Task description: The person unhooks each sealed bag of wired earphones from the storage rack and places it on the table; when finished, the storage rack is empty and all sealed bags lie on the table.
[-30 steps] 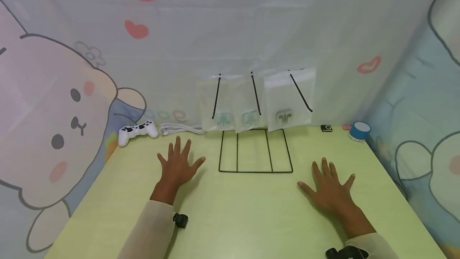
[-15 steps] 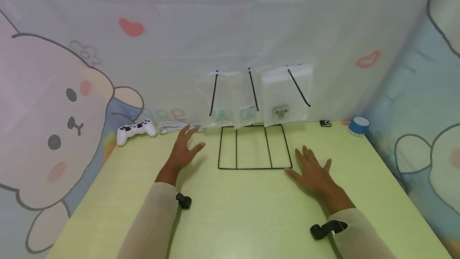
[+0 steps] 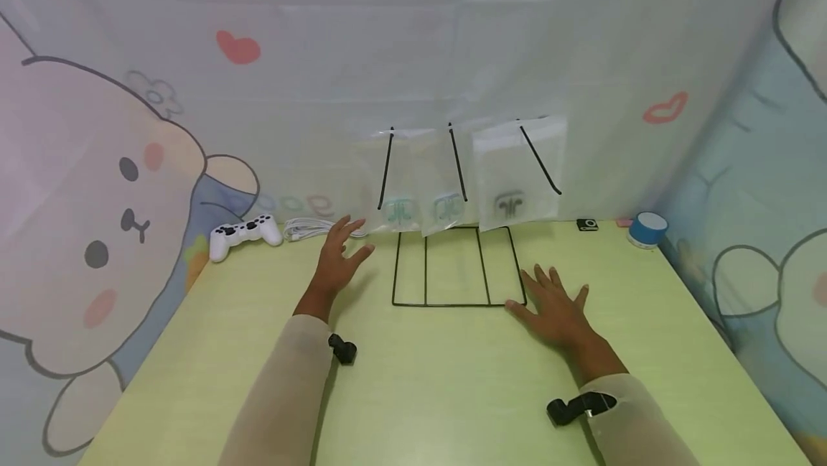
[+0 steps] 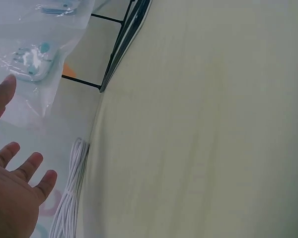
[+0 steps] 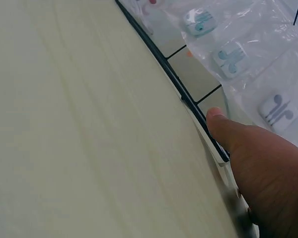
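A black wire rack (image 3: 452,305) lies with its base on the table; its three prongs carry clear plastic bags (image 3: 543,157) with small earphone cases (image 3: 509,204) inside. My right hand (image 3: 552,308) is at the rack's front right corner, thumb and fingers extended. In the right wrist view the thumb (image 5: 217,121) lies over the dark bar; whether it touches cannot be told. My left hand (image 3: 333,261) hovers left of the rack, fingers loosely bent and holding nothing. Behind it, a bundled white cable (image 3: 306,228) is partly hidden.
A white game controller (image 3: 244,234) sits at the back left. Toward the back right are a small black music player (image 3: 587,225), a pink item (image 3: 623,222) and a blue-and-white round container (image 3: 647,229). A printed curtain (image 3: 420,57) closes off the back.
Both hands have moved from resting spread on the table toward the rack. The right one has gone left to its corner; the left has shifted forward and right. The head view has tilted slightly.
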### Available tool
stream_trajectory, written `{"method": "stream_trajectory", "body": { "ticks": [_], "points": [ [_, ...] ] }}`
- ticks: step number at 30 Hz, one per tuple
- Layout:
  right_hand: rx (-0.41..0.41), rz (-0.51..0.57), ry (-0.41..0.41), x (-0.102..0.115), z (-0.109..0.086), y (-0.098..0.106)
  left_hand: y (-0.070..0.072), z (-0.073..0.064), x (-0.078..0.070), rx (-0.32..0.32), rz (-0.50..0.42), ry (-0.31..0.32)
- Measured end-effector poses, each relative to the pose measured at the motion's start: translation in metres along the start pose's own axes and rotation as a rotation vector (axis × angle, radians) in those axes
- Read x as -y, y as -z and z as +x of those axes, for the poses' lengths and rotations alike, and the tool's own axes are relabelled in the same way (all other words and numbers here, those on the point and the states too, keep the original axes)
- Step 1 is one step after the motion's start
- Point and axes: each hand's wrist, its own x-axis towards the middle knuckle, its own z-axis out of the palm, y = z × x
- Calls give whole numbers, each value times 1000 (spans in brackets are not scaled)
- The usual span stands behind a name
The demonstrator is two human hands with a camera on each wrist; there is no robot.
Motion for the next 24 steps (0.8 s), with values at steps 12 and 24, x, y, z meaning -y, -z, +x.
{"method": "stream_trajectory", "body": {
  "ticks": [12, 24],
  "points": [
    [-35, -3, 12, 1, -1, 1, 0, 25, -19, -70, -149, -9],
    [-27, 2, 8, -4, 0, -4, 12, 45, -41, -18, -119, 41]
  ]
}}
